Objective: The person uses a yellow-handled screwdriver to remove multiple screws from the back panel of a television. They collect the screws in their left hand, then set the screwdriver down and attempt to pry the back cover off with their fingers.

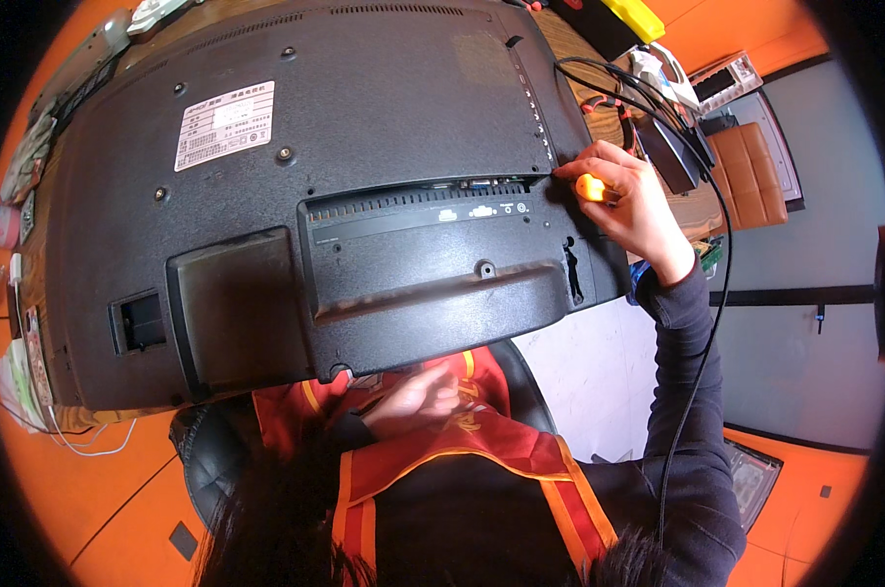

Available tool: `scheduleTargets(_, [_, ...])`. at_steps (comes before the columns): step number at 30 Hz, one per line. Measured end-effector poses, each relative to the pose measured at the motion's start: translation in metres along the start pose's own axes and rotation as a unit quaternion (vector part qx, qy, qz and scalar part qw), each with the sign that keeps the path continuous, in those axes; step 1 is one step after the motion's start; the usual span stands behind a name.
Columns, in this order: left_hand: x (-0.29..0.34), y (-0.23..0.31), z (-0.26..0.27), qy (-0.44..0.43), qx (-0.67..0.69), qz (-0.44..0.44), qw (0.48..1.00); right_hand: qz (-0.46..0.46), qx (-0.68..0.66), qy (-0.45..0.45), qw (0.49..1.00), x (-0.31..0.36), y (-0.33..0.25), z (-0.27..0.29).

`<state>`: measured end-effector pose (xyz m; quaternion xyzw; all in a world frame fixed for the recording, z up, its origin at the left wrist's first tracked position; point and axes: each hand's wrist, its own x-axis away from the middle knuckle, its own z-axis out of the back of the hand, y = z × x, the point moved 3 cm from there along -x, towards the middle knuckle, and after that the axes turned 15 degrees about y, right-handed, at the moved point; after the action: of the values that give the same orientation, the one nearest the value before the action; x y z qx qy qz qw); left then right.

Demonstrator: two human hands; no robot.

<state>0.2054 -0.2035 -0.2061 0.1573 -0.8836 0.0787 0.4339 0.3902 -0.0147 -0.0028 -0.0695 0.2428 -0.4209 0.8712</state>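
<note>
A large black flat-screen television [403, 117] lies face down, its back panel toward me. At its right edge, my right hand [633, 196] is closed around an orange-handled screwdriver [590, 188]. The handle's end faces me, and the shaft is hidden. My fingertips are beside the right end of a slot along the connector panel [423, 217], where a blue port [478, 184] shows. Down in my lap, below the television's near edge, rests my left hand [418, 399], with its fingers loosely extended and nothing visible in them.
Black cables [648, 88] loop over the right side and hang past my right arm. Red-handled pliers [609, 103], a dark box [667, 155] and a brown padded seat [748, 174] are beyond. A white cable [90, 448] dangles at left. The wooden table [560, 34] shows behind.
</note>
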Motion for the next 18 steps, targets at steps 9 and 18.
scheduleTargets(9, [-0.017, -0.007, 0.02, -0.125, 0.021, 0.008, 0.992, 0.034, 0.029, -0.041, 0.998, -0.007, 0.0, 0.001])
scheduleTargets(18, [-0.016, -0.007, 0.018, -0.144, -0.001, -0.003, 0.99, 0.088, -0.003, -0.181, 0.979, -0.045, 0.019, -0.003])
